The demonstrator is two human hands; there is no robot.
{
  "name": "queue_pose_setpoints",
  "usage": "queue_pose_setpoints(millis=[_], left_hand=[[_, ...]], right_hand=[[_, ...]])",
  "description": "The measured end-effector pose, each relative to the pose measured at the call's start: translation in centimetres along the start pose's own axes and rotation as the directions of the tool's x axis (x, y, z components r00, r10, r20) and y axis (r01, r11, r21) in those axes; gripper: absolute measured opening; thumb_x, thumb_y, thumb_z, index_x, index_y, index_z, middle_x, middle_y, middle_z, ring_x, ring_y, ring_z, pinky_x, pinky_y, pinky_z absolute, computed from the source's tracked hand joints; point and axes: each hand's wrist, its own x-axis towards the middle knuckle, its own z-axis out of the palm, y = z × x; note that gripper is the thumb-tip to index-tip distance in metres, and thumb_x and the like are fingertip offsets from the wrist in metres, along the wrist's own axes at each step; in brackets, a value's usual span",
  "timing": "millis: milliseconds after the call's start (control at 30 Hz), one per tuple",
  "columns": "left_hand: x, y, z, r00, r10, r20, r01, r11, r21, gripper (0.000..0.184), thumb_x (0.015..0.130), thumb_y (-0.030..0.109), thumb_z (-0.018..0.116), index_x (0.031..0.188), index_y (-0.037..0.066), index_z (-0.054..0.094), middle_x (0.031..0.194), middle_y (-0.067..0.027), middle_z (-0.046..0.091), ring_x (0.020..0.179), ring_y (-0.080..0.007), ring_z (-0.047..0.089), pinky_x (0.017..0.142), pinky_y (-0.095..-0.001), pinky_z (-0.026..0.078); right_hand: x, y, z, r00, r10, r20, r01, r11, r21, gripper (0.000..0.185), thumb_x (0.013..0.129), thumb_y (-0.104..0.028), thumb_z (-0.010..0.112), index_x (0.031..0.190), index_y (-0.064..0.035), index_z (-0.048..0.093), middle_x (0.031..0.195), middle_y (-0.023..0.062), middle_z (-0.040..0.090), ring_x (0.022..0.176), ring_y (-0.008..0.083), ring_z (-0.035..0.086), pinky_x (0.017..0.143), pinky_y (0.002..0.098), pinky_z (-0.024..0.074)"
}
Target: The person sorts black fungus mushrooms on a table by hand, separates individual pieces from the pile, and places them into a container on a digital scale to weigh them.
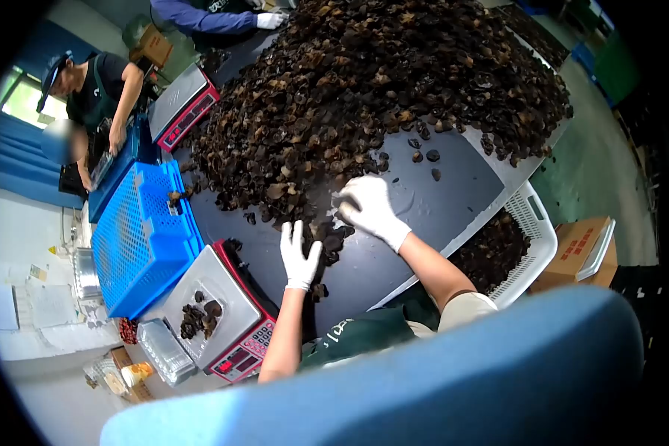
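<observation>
Both my hands wear white gloves over the dark tabletop (431, 193), at the near edge of a big heap of dark, curled pieces (364, 82) that look like wood ear mushrooms. My left hand (300, 260) lies with fingers apart, its thumb next to a small cluster of pieces (331, 239). To the right, my right hand (375, 212) has bent, parted fingers pointing left at the heap's edge; nothing clear shows in its grasp. Left of my left forearm, a red-and-silver scale (234, 293) carries a small pile of the pieces (201, 318).
Blue perforated crates (137, 230) stand at left, near clear plastic boxes (163, 349). A second scale (182, 108) sits farther back. A white basket (546, 241) and a cardboard box (572, 249) are right. A co-worker (97, 97) and another's gloved hand (270, 20) appear beyond.
</observation>
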Motion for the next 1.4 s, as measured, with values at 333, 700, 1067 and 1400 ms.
queue_pose_setpoints(millis=[333,700,1067,1400], left_hand=[[-8.1,3.1,-3.1,0.98,0.179,0.093,-0.193,0.964,0.181,0.032,0.073,0.018,0.072,0.103,0.013,0.064,0.138,-0.0181,0.047,0.126,-0.0445,0.041,0.103,-0.0558,0.032],[-14.7,3.9,-4.5,0.995,-0.05,0.09,0.048,0.999,0.021,0.077,0.073,0.03,0.078,0.139,0.006,0.046,0.153,-0.0322,0.021,0.137,-0.0523,0.026,0.112,-0.0565,0.025],[-13.8,3.0,-4.4,0.982,-0.166,0.088,0.153,0.978,0.143,0.093,0.067,0.036,0.084,0.145,0.01,0.04,0.155,-0.0314,0.014,0.141,-0.0474,0.022,0.114,-0.0516,0.024],[-11.9,3.5,-6.8,0.961,-0.216,0.173,0.204,0.975,0.088,0.12,0.057,0.043,0.087,0.153,0.01,0.024,0.155,-0.034,0.007,0.142,-0.051,0.014,0.115,-0.0567,0.018]], right_hand=[[-8.1,-4.6,1.4,0.887,-0.376,0.266,0.385,0.923,0.02,0.049,0.076,-0.037,0.07,0.121,-0.0199,0.061,0.136,0.0096,0.05,0.135,0.0409,0.033,0.113,0.0592,0.0205],[-14.2,-3.2,-4.1,0.983,-0.141,0.115,0.153,0.983,-0.101,0.064,0.068,-0.034,0.078,0.127,-0.0199,0.059,0.146,0.0133,0.043,0.137,0.0453,0.03,0.112,0.0619,0.0199],[-14.3,-6.1,-1.1,0.994,-0.1,0.051,0.107,0.98,-0.17,0.062,0.068,-0.034,0.079,0.125,-0.0179,0.06,0.132,0.0084,0.052,0.123,0.0339,0.043,0.104,0.0563,0.0287],[-10.8,-6.7,2.8,0.951,-0.308,-0.032,0.309,0.95,0.044,0.017,0.071,-0.013,0.07,0.087,-0.0161,0.068,0.086,-0.0034,0.063,0.081,0.0202,0.054,0.074,0.0359,0.0401]])
